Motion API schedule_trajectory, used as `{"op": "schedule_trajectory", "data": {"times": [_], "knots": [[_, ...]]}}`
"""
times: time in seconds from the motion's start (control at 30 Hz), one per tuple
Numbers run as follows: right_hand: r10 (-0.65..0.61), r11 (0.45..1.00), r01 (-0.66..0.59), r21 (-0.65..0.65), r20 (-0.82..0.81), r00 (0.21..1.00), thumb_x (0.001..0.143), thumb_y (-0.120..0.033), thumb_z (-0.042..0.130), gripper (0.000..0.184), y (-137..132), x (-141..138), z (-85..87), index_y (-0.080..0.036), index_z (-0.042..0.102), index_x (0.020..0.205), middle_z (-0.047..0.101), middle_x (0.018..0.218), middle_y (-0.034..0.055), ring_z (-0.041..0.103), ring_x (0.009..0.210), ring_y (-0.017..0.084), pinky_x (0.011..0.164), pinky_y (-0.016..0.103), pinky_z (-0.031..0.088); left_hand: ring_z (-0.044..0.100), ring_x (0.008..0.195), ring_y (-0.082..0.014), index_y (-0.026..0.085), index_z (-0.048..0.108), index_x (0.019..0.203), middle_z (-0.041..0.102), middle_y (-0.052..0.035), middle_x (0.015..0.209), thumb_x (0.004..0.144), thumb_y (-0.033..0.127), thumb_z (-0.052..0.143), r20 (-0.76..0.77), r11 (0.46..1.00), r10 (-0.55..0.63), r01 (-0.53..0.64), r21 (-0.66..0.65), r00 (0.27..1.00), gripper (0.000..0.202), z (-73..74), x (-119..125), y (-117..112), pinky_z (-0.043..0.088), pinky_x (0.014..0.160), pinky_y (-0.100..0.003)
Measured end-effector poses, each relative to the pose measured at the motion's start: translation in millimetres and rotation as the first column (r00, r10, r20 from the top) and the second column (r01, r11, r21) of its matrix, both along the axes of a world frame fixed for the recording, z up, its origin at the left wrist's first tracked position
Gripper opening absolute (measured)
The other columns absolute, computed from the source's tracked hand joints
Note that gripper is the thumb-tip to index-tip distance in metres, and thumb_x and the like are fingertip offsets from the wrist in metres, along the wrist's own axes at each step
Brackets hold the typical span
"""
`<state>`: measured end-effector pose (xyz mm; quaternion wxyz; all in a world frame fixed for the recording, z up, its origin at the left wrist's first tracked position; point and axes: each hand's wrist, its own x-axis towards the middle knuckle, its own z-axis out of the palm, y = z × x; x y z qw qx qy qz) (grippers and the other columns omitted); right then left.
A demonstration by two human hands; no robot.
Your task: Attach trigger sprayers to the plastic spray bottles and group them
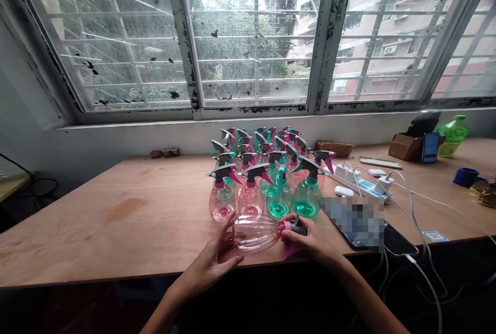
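A clear pink spray bottle (256, 233) lies sideways between my two hands, just above the table's front edge. Its base end rests in my left hand (217, 254), with the fingers and thumb curved around it. At the other end, my right hand (308, 238) closes on the black and pink spray head, whose pink trigger points down. Behind it several spray bottles stand upright in close rows. In the front row are a pink bottle (222, 197), another pink bottle (250, 197), a green bottle (279, 197) and a green bottle (307, 200).
On the right lie a white power strip (360, 183) with plugs and cables, and a dark tablet (399, 238). Farther back are a cardboard box (405, 145), a phone (430, 147) and a green bottle of liquid (451, 135). The wooden table (77, 220) meets a windowed wall.
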<state>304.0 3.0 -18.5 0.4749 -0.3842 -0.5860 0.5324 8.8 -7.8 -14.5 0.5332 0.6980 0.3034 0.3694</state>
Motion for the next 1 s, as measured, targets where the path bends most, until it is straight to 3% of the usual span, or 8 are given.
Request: {"op": "schedule_trajectory", "data": {"times": [0.17,0.33,0.47,0.6,0.8,1.0], "knots": [[0.004,1.000,-0.004,0.004,0.005,1.000,0.072,-0.051,0.086,0.045,-0.4,1.4,-0.6,-0.019,0.065,0.096,0.068,0.080,0.0009,0.065,0.071,0.018,0.068,0.029,0.052,0.030,0.151,-0.0343,0.041,0.012,0.160,0.019,-0.0059,0.169,0.088,0.027,0.077,0.023,0.998,0.014,-0.013,-0.064,1.000,0.098,5.7,1.4,-1.8,0.034,0.121,-0.051],[0.019,1.000,-0.019,-0.009,0.011,1.000,0.075,-0.053,0.083,0.045,-0.9,2.3,-0.7,-0.018,0.065,0.097,0.070,0.079,0.0024,0.067,0.073,0.020,0.071,0.032,0.054,0.035,0.149,-0.0354,0.041,0.017,0.160,0.022,-0.0069,0.169,0.090,0.027,0.075,0.023,0.996,-0.030,0.032,-0.086,0.999,0.092,6.7,2.0,-1.7,0.035,0.121,-0.054],[0.020,1.000,-0.020,0.000,0.015,1.000,0.075,-0.053,0.083,0.045,-1.2,2.2,-0.1,-0.018,0.065,0.097,0.071,0.081,0.0033,0.067,0.075,0.020,0.073,0.033,0.053,0.025,0.153,-0.0339,0.042,0.013,0.159,0.027,-0.0060,0.167,0.096,0.030,0.067,0.030,1.000,-0.010,0.011,-0.020,0.999,0.084,0.0,2.6,0.9,0.033,0.122,-0.051],[0.024,1.000,-0.024,-0.004,-0.003,1.000,0.075,-0.050,0.084,0.043,-0.5,2.7,-1.5,-0.019,0.065,0.098,0.070,0.082,0.0017,0.066,0.074,0.019,0.072,0.030,0.051,0.019,0.154,-0.0353,0.042,0.005,0.160,0.018,-0.0064,0.170,0.092,0.029,0.072,0.028,1.000,-0.001,0.002,-0.018,1.000,0.097,1.2,3.2,0.5,0.034,0.121,-0.051],[0.016,1.000,-0.016,0.007,0.006,1.000,0.076,-0.046,0.085,0.040,0.4,4.0,-3.0,-0.019,0.066,0.098,0.069,0.082,0.0004,0.064,0.074,0.017,0.071,0.028,0.050,0.029,0.152,-0.0341,0.041,0.020,0.159,0.020,-0.0045,0.169,0.089,0.025,0.076,0.040,0.994,-0.057,0.060,-0.088,0.998,0.090,7.1,2.5,-2.1,0.031,0.123,-0.051],[0.033,0.999,-0.033,-0.017,0.009,0.999,0.079,-0.044,0.083,0.040,1.2,5.2,-6.2,-0.019,0.064,0.103,0.070,0.080,0.0003,0.065,0.073,0.017,0.071,0.028,0.050,0.029,0.151,-0.0343,0.041,0.007,0.161,0.026,-0.0080,0.167,0.093,0.030,0.071,0.056,0.999,-0.026,0.028,-0.032,0.998,0.093,-0.5,2.5,2.5,0.032,0.121,-0.052]]}}
